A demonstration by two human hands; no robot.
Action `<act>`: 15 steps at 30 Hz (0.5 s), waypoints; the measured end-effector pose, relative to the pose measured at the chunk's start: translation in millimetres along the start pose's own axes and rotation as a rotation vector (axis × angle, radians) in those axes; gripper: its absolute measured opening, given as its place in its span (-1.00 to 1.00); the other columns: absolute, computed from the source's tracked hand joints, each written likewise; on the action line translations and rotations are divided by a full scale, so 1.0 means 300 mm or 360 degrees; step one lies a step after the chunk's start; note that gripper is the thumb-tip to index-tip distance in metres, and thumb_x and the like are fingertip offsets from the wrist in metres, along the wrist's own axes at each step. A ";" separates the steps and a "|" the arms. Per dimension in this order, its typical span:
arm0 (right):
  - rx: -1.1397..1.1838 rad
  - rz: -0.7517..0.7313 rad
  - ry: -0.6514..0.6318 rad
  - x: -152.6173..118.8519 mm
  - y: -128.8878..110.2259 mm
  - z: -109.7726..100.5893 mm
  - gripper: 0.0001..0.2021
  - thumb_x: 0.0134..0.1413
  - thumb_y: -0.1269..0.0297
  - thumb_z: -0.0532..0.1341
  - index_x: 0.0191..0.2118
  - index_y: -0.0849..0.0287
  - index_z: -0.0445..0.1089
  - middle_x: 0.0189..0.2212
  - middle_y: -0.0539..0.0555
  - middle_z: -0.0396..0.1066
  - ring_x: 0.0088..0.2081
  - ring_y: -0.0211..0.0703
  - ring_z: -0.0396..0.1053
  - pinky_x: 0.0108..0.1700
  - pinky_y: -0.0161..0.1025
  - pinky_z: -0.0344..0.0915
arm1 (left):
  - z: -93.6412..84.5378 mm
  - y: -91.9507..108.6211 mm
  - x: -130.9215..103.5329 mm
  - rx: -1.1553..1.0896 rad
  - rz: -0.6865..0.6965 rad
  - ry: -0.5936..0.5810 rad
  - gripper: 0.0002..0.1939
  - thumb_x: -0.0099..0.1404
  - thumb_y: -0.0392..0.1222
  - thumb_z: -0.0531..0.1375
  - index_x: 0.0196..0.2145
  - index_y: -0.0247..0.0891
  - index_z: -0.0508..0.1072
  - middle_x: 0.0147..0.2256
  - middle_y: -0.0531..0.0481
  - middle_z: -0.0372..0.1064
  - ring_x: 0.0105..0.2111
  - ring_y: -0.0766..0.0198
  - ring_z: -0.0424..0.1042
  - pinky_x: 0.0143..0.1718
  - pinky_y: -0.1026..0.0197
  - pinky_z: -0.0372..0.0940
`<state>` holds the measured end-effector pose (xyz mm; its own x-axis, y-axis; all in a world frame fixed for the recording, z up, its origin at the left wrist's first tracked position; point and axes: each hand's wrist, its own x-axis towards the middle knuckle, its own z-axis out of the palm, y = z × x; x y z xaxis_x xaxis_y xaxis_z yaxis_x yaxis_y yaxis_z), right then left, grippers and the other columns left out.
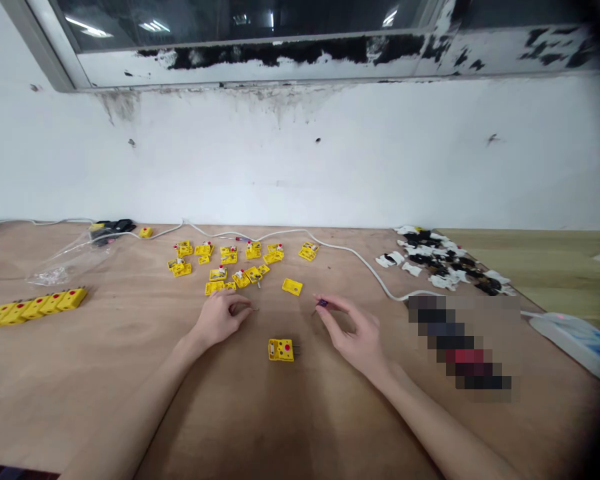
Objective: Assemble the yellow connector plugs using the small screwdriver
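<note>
My left hand (221,317) rests low over the table with its fingertips pinched together; a tiny metallic tip shows at them, too small to name. Between the thumb and forefinger of my right hand (355,333) is a small dark purple part (323,303), with a thin piece pointing down beside it. Below and between both hands lies an open yellow plug housing (276,351) with a red button and metal pins facing right. Farther back, between the hands, is a loose yellow cover (293,287).
Several opened yellow housings (229,255) lie at the back. A row of closed yellow plugs (35,307) stands left, near a clear plastic bag (75,257). Black-and-white scraps (440,260), a white cable (350,251), a pixelated patch (460,347) and a power strip (575,343) are right.
</note>
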<state>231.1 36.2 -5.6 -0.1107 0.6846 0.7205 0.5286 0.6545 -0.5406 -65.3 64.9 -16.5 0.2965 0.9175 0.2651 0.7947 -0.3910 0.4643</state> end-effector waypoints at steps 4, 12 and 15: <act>0.0012 -0.0022 -0.0002 -0.003 0.007 -0.001 -0.75 0.24 0.38 0.26 0.02 0.03 0.44 -0.13 0.06 0.58 -0.20 -0.09 0.57 -0.08 -0.12 0.53 | -0.015 -0.029 0.002 -0.0107 0.0034 -0.0079 -0.80 0.33 -0.07 0.23 -0.28 -0.15 0.65 -0.53 0.05 0.32 -0.45 0.29 0.30 -0.37 0.25 0.17; 0.0530 0.0428 0.0242 -0.006 0.004 0.030 -0.58 0.23 0.23 0.30 0.17 0.09 0.33 -0.09 0.17 0.56 -0.17 -0.05 0.58 -0.06 -0.07 0.56 | -0.003 0.047 -0.014 -0.0518 0.0003 0.0031 -0.80 0.39 -0.11 0.14 -0.32 -0.26 0.46 -0.34 -0.05 0.42 -0.36 0.25 0.38 -0.31 0.20 0.29; 0.0788 0.0687 0.0343 0.016 -0.015 0.035 -0.66 0.17 0.14 0.34 0.03 0.11 0.40 -0.14 0.16 0.57 -0.22 -0.04 0.59 -0.16 -0.07 0.60 | 0.008 0.103 -0.032 -0.1094 -0.0067 0.0012 -0.77 0.38 -0.03 0.18 -0.27 -0.27 0.46 -0.18 -0.13 0.52 -0.19 0.19 0.49 -0.17 0.15 0.39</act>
<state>219.4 39.8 -4.2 0.2202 0.8713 0.4386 0.0353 0.4422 -0.8962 -42.3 44.1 -6.7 0.2671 0.9334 0.2397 0.2882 -0.3147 0.9044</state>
